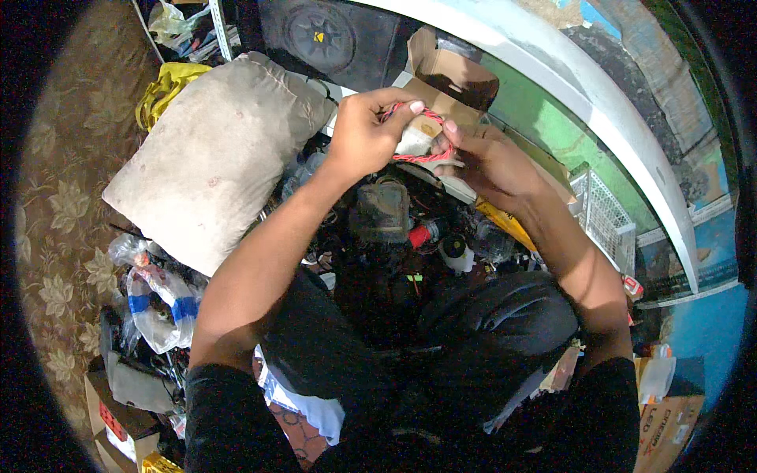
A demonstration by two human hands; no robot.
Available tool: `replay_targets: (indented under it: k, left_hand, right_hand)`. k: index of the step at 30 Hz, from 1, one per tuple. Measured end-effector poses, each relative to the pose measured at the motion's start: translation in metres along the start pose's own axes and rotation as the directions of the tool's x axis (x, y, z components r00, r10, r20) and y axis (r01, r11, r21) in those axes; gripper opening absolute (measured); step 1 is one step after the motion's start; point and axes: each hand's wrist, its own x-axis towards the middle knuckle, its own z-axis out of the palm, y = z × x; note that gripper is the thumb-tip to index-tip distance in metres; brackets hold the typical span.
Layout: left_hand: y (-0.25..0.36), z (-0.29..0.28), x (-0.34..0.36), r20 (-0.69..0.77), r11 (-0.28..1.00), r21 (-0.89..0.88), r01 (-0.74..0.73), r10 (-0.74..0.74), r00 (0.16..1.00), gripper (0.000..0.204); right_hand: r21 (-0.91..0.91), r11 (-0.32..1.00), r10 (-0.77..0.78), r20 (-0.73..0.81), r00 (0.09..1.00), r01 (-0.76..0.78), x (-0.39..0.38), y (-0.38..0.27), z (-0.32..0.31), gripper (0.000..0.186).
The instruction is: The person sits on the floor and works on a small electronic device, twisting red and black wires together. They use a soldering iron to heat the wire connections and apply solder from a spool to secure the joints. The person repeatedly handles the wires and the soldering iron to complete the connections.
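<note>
In the head view, a loop of twisted red wire (pixel 426 158) is held between both hands, its upper left part being pinched by the left hand's (pixel 364 132) thumb and fingers and its right side by the right hand's (pixel 505 167), near an open cardboard box (pixel 443 102).

A green wall (pixel 572 118) stands right, a brown leaf-patterned covering (pixel 67 205) left

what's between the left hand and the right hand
In the head view, a red twisted wire spans the gap between the left hand and the right hand, bent into a loop that both hands hold.
</note>
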Motion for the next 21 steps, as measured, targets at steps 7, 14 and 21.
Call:
replay_targets:
  k: [7,14,21]
  left_hand:
    - [-0.027,0.001,0.001,0.049,0.988,0.045,0.148,-0.150,0.988,0.019]
    - [-0.041,-0.010,-0.015,0.257,0.988,0.138,0.067,-0.101,0.961,0.020]
    - [-0.029,-0.014,-0.033,0.318,0.969,0.108,0.224,-0.247,0.915,0.016]
  right_hand:
    - [0.114,0.986,0.114,0.045,0.992,-0.119,0.038,0.049,-0.009,0.032]
    - [-0.005,0.994,0.109,-0.008,0.994,-0.109,0.020,0.078,0.007,0.030]
    - [-0.292,0.954,-0.083,-0.046,0.995,0.066,0.002,0.090,-0.006,0.022]
